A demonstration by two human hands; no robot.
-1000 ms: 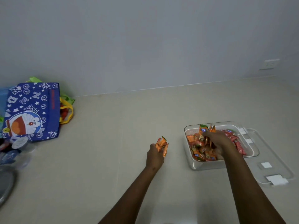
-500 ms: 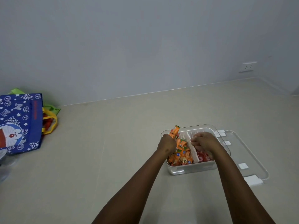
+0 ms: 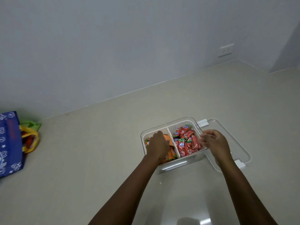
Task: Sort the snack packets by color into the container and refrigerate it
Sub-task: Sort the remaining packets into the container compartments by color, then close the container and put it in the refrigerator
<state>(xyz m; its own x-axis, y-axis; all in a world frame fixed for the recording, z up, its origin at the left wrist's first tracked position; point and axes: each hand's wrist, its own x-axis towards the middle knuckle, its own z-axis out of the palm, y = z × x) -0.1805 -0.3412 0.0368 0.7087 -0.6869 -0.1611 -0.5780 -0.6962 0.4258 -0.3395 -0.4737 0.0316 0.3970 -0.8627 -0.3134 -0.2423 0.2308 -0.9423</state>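
Note:
A clear plastic container (image 3: 174, 164) with a white divided insert stands on the floor. Its left compartment holds orange snack packets (image 3: 170, 154), its right one red snack packets (image 3: 186, 143). My left hand (image 3: 158, 144) lies palm down on the orange packets, covering most of them; its fingers are hidden in the pile. My right hand (image 3: 213, 141) is at the container's right rim with loosely bent fingers touching the edge beside the red packets. Whether it grips the rim is unclear.
The clear lid (image 3: 227, 138) with white clips lies flat on the floor right of the container, partly under my right hand. A blue printed tote bag (image 3: 9, 143) with yellow handles stands at the far left. A wall socket (image 3: 225, 50) is on the back wall.
My left hand carried orange packets from the floor into the left compartment and now rests on them. My right hand left the packets and moved to the right rim.

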